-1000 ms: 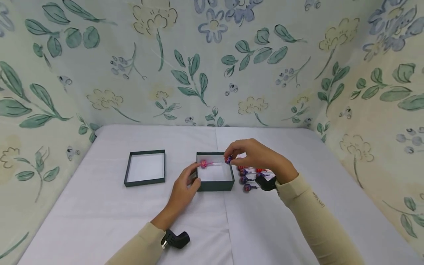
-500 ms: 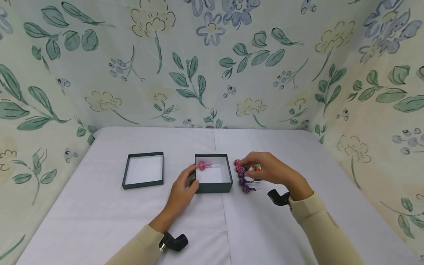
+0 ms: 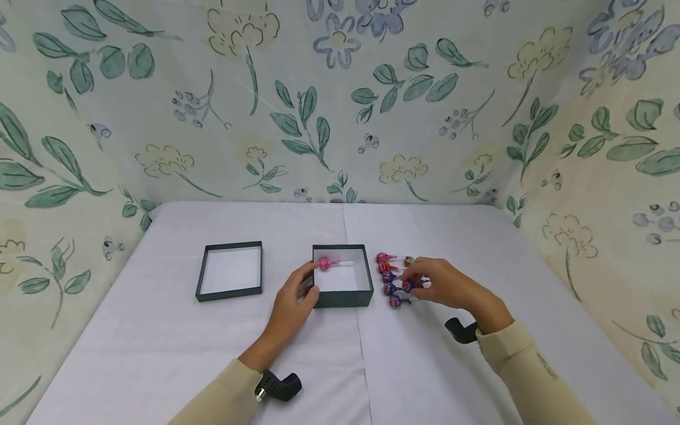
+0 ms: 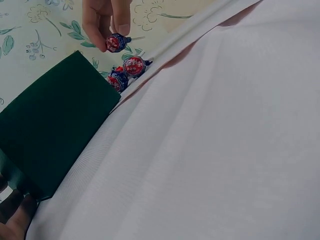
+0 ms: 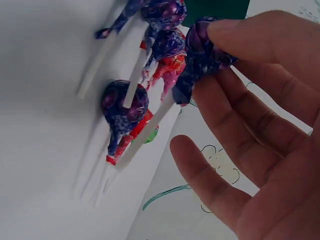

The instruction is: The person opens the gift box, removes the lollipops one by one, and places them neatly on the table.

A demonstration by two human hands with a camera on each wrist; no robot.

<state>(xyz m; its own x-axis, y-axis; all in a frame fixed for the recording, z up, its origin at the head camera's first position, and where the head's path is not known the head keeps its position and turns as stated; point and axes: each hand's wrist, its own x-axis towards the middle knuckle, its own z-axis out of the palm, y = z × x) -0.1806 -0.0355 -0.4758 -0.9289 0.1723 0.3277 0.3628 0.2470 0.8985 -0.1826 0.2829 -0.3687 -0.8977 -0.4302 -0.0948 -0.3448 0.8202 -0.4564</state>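
Note:
My left hand [image 3: 294,301] holds the left side of a dark green box [image 3: 342,300], its index finger at the rim and its thumb by the near corner. Inside the open box lies a pink lollipop [image 3: 325,264] with its white stick pointing right. To the right of the box, my right hand [image 3: 448,286] pinches a purple-wrapped lollipop [image 5: 200,52] between thumb and fingers. Its head is in the grip and its white stick slants down in the right wrist view. Below and beside it are several lollipops, including a purple one [image 5: 125,102] and a red one [image 3: 385,267].
A matching shallow lid [image 3: 229,293] lies on the white cloth left of the box, its pale inside facing up. A green-wrapped lollipop [image 3: 408,260] is at the far side of the group. Floral fabric [image 3: 340,118] walls in the table.
My right hand has moved from the box's right rim rightward and nearer to me, over the lollipops. A purple lollipop is in its fingers one second ago and now. The left hand stays at the box.

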